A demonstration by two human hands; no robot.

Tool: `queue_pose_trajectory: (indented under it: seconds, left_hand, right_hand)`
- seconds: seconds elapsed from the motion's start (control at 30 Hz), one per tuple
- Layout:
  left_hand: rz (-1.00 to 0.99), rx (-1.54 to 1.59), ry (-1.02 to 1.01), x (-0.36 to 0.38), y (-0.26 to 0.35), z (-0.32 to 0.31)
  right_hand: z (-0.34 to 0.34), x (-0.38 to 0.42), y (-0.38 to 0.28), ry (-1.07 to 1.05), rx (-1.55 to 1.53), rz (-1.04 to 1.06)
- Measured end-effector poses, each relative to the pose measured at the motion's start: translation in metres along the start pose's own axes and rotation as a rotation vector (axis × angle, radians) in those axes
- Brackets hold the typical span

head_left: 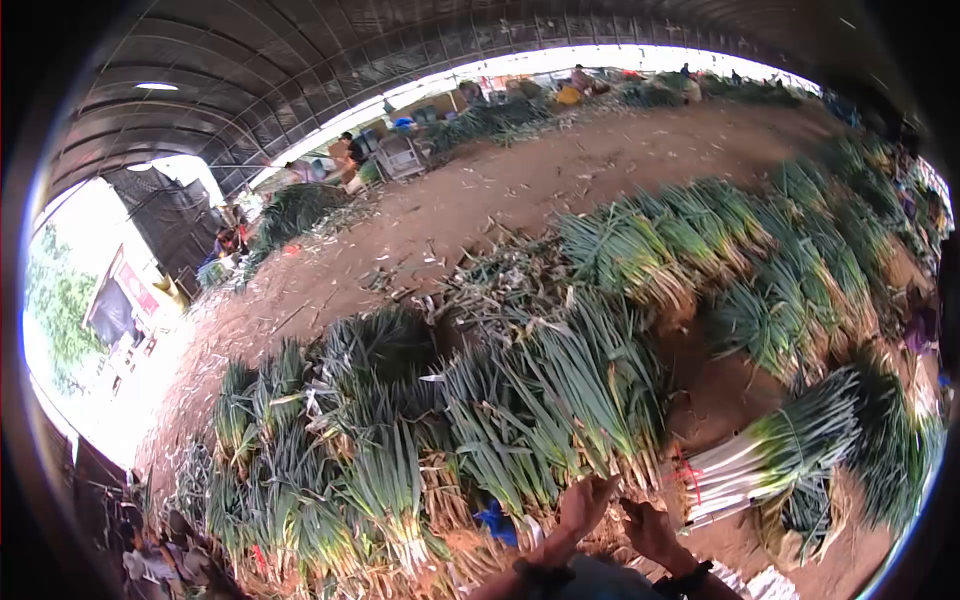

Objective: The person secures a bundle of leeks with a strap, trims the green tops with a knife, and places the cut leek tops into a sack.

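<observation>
My left hand (585, 506) is at the bottom centre, its fingers bent together beside the root ends of a leek bundle (590, 380). Just right of it, my right hand (648, 528) has its fingers curled. The two hands are close but apart. Whatever either one holds is too small to make out. To the right lies a bundle of cleaned leeks (770, 450) with white stalks, tied with a red band (688, 477). A blue thing (495, 522) sits among the roots left of my hands.
More leek bundles (380, 480) spread to the left, and others (670, 240) lie farther back on the right. Loose trimmings (510, 280) lie on the dirt floor (400, 240). People, one in dark clothes (354, 150), and a chair (400, 158) are in the distance.
</observation>
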State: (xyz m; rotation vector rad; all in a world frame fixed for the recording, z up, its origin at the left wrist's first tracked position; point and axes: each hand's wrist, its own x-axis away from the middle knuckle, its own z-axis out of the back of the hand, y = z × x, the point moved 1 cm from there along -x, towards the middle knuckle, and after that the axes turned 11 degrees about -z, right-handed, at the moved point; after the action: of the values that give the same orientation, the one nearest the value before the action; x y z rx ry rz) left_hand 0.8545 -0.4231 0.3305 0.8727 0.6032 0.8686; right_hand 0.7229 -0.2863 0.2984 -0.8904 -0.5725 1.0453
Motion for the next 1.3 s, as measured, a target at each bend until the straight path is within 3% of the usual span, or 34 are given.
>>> queue_pose_trajectory:
  seconds: [0.07, 0.17, 0.3, 0.43, 0.57, 0.63, 0.67, 0.7, 0.77, 0.83, 0.87, 0.97, 1.0, 1.07, 1.1, 1.13, 1.23, 1.3]
  left_hand:
    - [0.025, -0.018, -0.025, 0.005, -0.007, 0.005]
    - [0.216, 0.229, -0.076, 0.011, -0.015, 0.011]
    - [0.203, 0.552, 0.018, 0.024, -0.003, 0.013]
    - [0.141, 0.519, 0.1, 0.028, 0.031, 0.015]
    - [0.06, 0.439, 0.05, 0.039, 0.023, -0.006]
    - [0.064, 0.354, 0.033, 0.052, 0.029, -0.009]
    - [0.068, 0.311, 0.026, 0.061, 0.03, -0.008]
    - [-0.026, 0.122, -0.039, 0.071, 0.012, -0.013]
    - [-0.216, -0.253, -0.173, 0.103, -0.061, -0.027]
    - [-0.167, -0.311, -0.2, 0.156, -0.128, -0.028]
    - [-0.217, -0.726, -0.44, 0.181, -0.173, -0.031]
    - [0.311, -0.733, -0.456, 0.273, -0.199, -0.005]
    - [0.414, -0.71, -0.456, 0.292, -0.199, 0.002]
    - [0.599, -0.658, -0.441, 0.328, -0.196, 0.012]
    - [0.655, -0.637, -0.438, 0.34, -0.197, 0.012]
    - [0.7, -0.615, -0.434, 0.351, -0.199, 0.012]
    - [0.752, -0.564, -0.423, 0.366, -0.208, 0.001]
    - [0.732, -0.547, -0.43, 0.363, -0.217, -0.011]
  right_hand:
    - [-0.001, 0.002, -0.003, -0.067, 0.147, -0.057]
    - [0.0, 0.002, -0.014, -0.011, 0.213, -0.02]
    - [0.014, 0.003, -0.036, 0.042, 0.077, 0.141]
    - [0.032, 0.002, -0.036, -0.066, 0.051, 0.038]
    - [0.042, -0.007, 0.023, -0.05, 0.099, 0.063]
    - [0.053, -0.006, 0.055, 0.0, 0.166, 0.092]
    - [0.075, -0.002, 0.044, -0.048, 0.201, -0.089]
    - [0.078, 0.001, 0.075, -0.001, 0.247, -0.103]
    - [0.105, 0.013, 0.105, -0.074, 0.372, -0.197]
    - [0.124, 0.031, 0.16, -0.103, 0.391, -0.267]
    - [0.132, 0.041, 0.184, -0.119, 0.399, -0.305]
    - [0.164, 0.071, 0.213, -0.178, 0.336, -0.328]
    - [0.169, 0.079, 0.223, -0.185, 0.295, -0.228]
    - [0.185, 0.094, 0.219, -0.333, 0.193, -0.406]
    - [0.191, 0.098, 0.212, -0.407, 0.142, -0.493]
    - [0.184, 0.103, 0.235, -0.366, 0.067, -0.31]
    - [0.177, 0.094, 0.226, -0.433, 0.104, -0.24]
    - [0.174, 0.07, 0.194, -0.496, 0.046, -0.322]
